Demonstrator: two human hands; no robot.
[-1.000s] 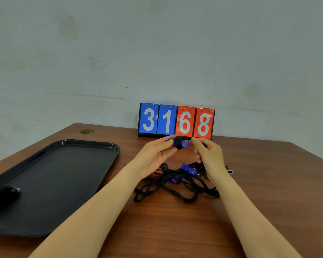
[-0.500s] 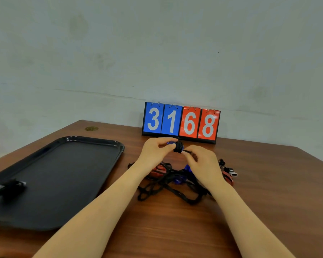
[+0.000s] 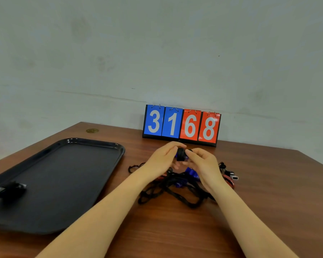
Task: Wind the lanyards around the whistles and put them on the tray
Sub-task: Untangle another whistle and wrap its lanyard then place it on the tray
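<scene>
Pinching a whistle point(image 3: 180, 154) wrapped in black cord (blue shows at its edge), the left hand point(image 3: 161, 161) and right hand point(image 3: 203, 164) meet above the tangled lanyards point(image 3: 175, 190); one wound whistle point(image 3: 8, 189) lies on the tray point(image 3: 67, 175).

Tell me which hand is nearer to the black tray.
Left. The left hand grips the wound whistle just right of the tray; the right hand pinches it from the far side, farther from the tray.

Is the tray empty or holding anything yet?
Not empty: one wound whistle lies at the tray's near left end.
</scene>
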